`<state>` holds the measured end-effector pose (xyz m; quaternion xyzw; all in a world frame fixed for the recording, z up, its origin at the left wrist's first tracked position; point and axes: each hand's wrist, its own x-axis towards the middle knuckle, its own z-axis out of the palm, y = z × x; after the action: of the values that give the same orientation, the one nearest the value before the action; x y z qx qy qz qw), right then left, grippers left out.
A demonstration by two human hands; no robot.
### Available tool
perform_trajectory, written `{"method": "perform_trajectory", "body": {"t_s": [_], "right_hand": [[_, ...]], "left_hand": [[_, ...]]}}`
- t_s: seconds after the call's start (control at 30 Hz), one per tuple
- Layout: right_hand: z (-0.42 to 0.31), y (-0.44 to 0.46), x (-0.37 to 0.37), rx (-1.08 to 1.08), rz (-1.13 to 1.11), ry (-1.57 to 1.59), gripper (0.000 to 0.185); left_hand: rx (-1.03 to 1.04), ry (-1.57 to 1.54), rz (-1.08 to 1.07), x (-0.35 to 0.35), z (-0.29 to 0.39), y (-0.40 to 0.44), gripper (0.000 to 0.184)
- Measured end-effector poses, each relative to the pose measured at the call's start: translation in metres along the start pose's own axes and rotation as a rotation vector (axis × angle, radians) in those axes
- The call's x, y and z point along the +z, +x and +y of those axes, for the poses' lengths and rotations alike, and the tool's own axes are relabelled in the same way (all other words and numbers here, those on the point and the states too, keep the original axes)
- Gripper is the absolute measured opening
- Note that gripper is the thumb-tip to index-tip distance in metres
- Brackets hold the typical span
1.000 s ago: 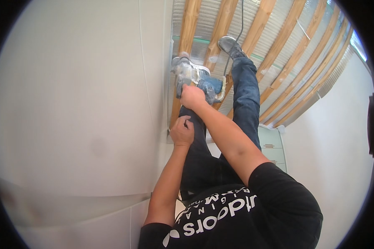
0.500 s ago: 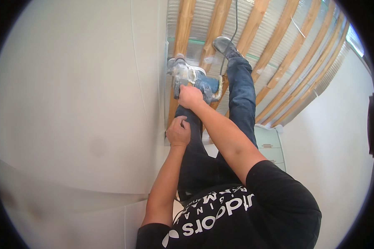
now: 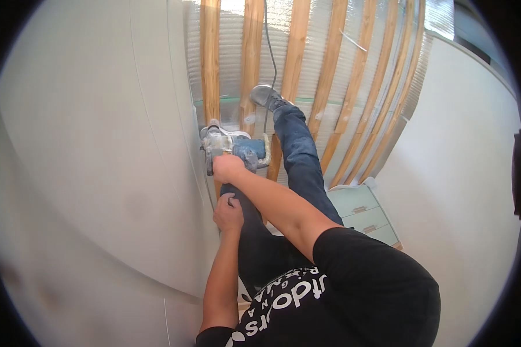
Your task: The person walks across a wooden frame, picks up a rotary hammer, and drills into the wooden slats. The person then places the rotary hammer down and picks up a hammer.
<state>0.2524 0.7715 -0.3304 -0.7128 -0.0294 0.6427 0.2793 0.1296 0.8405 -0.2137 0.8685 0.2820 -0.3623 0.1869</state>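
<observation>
My right hand [image 3: 228, 168] is closed around the grip of a dusty, blue-bodied power tool [image 3: 250, 149]. Its exact kind I cannot make out. The tool sits low over the leftmost wooden batten [image 3: 211, 69], beside the white wall panel. My left hand [image 3: 228, 213] is closed with its fingers curled, close to my left leg [image 3: 246, 217], and nothing shows in it. A grey cable [image 3: 274, 63] runs up from near the tool, past my right shoe [image 3: 266, 97].
Several parallel wooden battens [image 3: 295, 52] cross the floor over silvery insulation [image 3: 278, 29]. A tall white panel [image 3: 92, 127] rises close on the left. On the right stand a pale drawer cabinet [image 3: 359, 211] and a white wall [image 3: 446, 144]. A thin white strip [image 3: 352, 40] lies across the battens.
The view has swung, so the tool, hands and legs appear further left and lower. My right hand still grips the tool, and my left hand stays closed near my leg.
</observation>
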Motion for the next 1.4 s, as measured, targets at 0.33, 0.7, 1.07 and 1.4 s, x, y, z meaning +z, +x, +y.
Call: {"method": "perform_trajectory", "body": {"t_s": [0.33,0.7,1.07,1.4], "right_hand": [[-0.016,-0.021,-0.006,0.024,0.02,-0.04,0.026],[-0.023,-0.112,-0.053,-0.06,-0.004,-0.124,0.036],[0.089,-0.333,-0.215,-0.021,0.36,-0.002,0.038],[0.19,-0.471,-0.367,0.103,0.609,-0.013,0.041]], "left_hand": [[0.014,-0.019,-0.016,-0.008,-0.011,0.01,0.023],[-0.004,0.039,-0.044,-0.034,0.0,0.008,0.027],[0.042,-0.322,-0.107,-0.088,-0.047,-0.011,0.035],[-0.142,-0.526,-0.011,-0.199,0.043,-0.1,0.033]]}}
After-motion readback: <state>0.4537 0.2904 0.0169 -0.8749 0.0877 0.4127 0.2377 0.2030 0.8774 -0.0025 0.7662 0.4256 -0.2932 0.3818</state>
